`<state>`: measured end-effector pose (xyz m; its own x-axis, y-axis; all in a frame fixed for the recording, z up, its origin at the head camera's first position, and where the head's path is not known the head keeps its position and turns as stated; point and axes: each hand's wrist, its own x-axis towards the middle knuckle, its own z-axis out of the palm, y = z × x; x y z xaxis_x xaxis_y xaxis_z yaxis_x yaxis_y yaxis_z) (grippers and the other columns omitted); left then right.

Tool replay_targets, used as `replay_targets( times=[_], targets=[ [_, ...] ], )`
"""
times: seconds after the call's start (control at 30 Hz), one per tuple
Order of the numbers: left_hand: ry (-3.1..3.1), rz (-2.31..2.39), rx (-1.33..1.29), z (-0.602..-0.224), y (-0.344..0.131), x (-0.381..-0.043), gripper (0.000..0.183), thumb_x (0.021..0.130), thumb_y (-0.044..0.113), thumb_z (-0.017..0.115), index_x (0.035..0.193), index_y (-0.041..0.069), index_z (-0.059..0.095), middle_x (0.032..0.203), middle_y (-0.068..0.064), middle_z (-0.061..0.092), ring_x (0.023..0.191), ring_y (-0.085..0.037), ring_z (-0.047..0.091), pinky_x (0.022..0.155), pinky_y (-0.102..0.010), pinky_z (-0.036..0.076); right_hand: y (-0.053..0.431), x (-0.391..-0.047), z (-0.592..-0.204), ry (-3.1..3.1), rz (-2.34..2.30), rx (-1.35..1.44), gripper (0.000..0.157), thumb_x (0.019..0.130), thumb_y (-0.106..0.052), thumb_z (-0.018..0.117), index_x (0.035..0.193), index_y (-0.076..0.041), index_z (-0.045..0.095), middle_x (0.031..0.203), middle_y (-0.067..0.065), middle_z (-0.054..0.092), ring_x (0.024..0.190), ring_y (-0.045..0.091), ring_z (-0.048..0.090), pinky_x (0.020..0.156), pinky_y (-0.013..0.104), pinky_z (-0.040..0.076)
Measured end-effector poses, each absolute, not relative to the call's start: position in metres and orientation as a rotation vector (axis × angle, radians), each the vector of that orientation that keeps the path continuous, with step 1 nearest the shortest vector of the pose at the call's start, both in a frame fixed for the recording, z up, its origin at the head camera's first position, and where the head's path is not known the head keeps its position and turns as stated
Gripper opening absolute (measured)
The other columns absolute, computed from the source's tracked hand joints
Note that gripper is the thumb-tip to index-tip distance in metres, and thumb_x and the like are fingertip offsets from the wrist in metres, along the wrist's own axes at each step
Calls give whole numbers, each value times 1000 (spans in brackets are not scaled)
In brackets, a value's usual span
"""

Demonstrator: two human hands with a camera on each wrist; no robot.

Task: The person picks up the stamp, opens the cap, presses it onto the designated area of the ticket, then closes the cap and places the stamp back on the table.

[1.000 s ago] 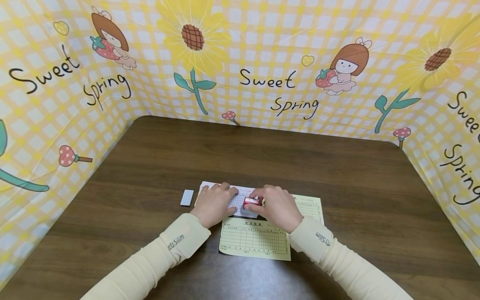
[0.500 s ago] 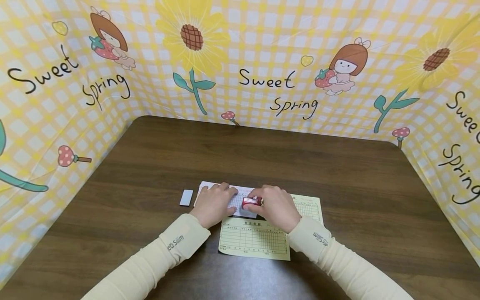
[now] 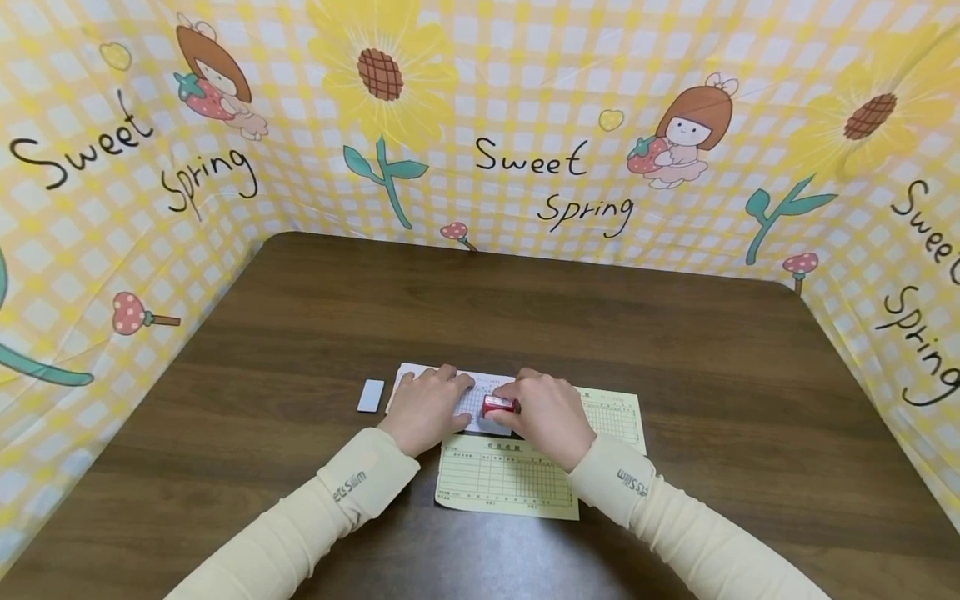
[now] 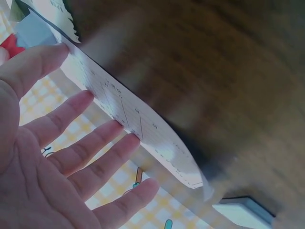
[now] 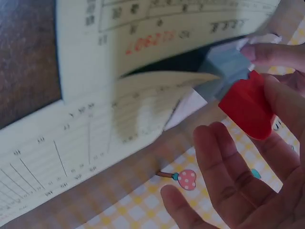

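My right hand (image 3: 551,417) grips a red-and-grey self-inking stamp (image 3: 498,406) between thumb and fingers. In the right wrist view, the stamp's red top (image 5: 250,105) is pinched, and its grey base (image 5: 224,69) stands over the paper. The stamp is on the right part of a white printed slip (image 3: 480,402). My left hand (image 3: 423,408) lies on the slip's left part with fingers spread. The left wrist view shows those fingertips (image 4: 116,126) touching the slip's edge. The stamp's underside is hidden.
Yellow receipt forms (image 3: 510,479) lie below and to the right of the white slip. A small light-grey rectangular piece (image 3: 371,396) sits left of it on the brown wooden table (image 3: 525,308). A yellow checked cloth (image 3: 465,108) surrounds the table's back and sides.
My right hand and wrist have shifted slightly left, still gripping the stamp on the slip. The left hand stays in place, and the head view has drifted a little.
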<state>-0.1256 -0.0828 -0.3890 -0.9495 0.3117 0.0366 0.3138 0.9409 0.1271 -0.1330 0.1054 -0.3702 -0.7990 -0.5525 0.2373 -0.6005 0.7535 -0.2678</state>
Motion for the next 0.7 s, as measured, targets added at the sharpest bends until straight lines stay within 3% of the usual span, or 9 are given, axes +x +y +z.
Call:
replay_targets(
  times=[0.17, 0.4, 0.7],
  targets=[
    [-3081, -195, -504, -389, -84, -126, 45, 86, 32, 83, 123, 9, 70, 117, -15, 68, 105, -35, 67, 84, -57, 52, 106, -133, -371, -2780, 487, 938, 27, 80, -35, 87, 96, -14, 82, 76, 0, 67, 59, 14, 58, 48, 26, 41],
    [-3082, -210, -504, -389, -84, -127, 45, 85, 32, 83, 123, 10, 71, 116, -14, 68, 105, -34, 67, 84, -57, 52, 108, -135, -367, -2751, 467, 985, 26, 79, -36, 87, 91, -13, 82, 78, -1, 67, 62, 14, 62, 55, 30, 48],
    [-3073, -233, -521, -388, -85, -129, 46, 84, 32, 84, 122, 10, 71, 115, -15, 69, 103, -36, 68, 82, -57, 52, 112, -138, -349, -2783, 493, 926, 28, 81, -35, 87, 97, -12, 82, 84, 0, 71, 67, 16, 65, 56, 30, 49]
  ],
)
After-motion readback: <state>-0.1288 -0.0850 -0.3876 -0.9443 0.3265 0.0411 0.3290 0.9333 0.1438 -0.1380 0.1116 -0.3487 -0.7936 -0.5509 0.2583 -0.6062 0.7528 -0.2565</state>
